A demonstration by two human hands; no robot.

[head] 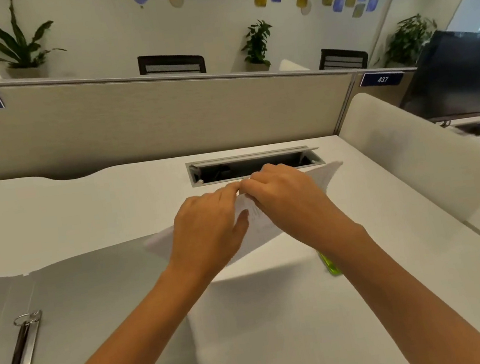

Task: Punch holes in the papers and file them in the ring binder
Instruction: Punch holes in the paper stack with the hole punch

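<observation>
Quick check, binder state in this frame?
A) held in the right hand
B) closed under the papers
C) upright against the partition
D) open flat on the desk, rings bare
D: the ring binder lies open on the desk with nothing on its rings; the left hand and right hand hold the papers.

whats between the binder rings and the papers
In the head view, only the binder's bare grey cover lies between the rings and the papers.
</observation>
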